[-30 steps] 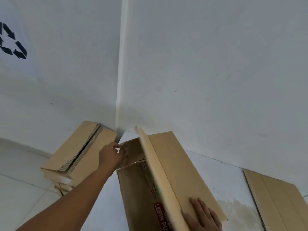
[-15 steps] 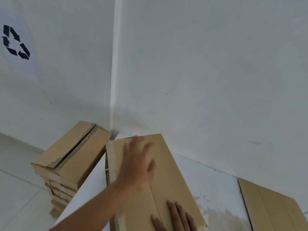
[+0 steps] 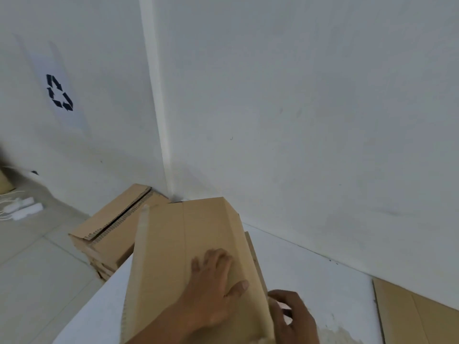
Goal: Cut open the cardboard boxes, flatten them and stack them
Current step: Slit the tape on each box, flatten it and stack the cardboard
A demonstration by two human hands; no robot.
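Left hand presses flat, fingers spread, on the box; right hand now grips its right edge instead of lying on top.

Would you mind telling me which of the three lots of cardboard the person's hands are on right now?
The flattened box in the middle: the left hand lies on top and the right hand grips its right edge. The corner stack and the sheet at far right lie untouched.
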